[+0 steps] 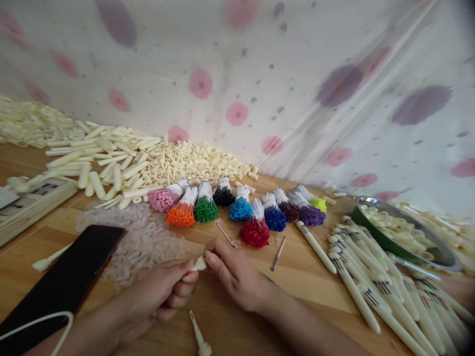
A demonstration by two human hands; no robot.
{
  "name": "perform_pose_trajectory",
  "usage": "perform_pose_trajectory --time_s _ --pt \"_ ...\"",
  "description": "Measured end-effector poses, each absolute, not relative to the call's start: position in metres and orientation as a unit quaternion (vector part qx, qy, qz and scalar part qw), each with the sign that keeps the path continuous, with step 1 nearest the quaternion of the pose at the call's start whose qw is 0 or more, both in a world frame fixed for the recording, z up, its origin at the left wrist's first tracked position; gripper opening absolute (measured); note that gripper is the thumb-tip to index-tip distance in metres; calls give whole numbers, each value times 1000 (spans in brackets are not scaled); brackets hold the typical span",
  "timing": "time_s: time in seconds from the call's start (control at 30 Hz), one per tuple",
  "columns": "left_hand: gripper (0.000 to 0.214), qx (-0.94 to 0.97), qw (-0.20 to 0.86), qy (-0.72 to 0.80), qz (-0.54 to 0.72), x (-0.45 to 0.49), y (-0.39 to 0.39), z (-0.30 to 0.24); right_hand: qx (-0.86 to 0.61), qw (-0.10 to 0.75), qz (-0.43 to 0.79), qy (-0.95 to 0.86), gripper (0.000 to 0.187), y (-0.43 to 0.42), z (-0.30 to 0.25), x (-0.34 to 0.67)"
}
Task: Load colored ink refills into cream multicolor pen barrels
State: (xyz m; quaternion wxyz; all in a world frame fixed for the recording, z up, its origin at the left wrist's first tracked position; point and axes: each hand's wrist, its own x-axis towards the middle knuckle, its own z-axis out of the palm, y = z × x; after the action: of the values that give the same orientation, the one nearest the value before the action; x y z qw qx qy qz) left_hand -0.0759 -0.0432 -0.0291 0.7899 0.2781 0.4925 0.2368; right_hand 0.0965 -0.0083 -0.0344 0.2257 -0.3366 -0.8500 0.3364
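Observation:
My left hand (165, 289) and my right hand (233, 272) meet low in the middle of the wooden table (297, 267). Both pinch a small cream plastic pen part (199, 265) between their fingertips. Just beyond them lie bundles of coloured pen refills (241, 210), pink, orange, green, black, blue, red and purple, fanned in a row. A loose thin refill (226, 235) rests by my right fingers, another refill (277, 254) to its right. A cream pen piece (198, 338) lies on the table below my hands.
A black phone (67, 277) with a white cable lies at the left, beside clear small parts (144, 242). Cream pen barrels (100, 158) and small clips (189, 163) are heaped behind. Assembled pens (374, 282) and a green-rimmed bowl (371, 232) sit right. A scale (29, 198) stands far left.

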Motion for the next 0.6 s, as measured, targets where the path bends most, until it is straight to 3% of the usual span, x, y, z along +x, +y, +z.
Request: perform_pose_trajectory --time_s 0.1,0.27,0.43,0.6 --pt "48 259 823 456 217 -80 -44 -24 -277 231 279 -890 18 -7 -32 99" --pt "42 282 823 451 201 -76 -44 -25 -313 229 289 -875 24 -8 -36 96" --pt "43 525 560 611 194 -63 -46 -38 -394 201 335 -832 24 -9 -40 91" --pt "34 641 367 643 202 -55 -48 -41 -453 175 354 -799 24 -9 -36 89"
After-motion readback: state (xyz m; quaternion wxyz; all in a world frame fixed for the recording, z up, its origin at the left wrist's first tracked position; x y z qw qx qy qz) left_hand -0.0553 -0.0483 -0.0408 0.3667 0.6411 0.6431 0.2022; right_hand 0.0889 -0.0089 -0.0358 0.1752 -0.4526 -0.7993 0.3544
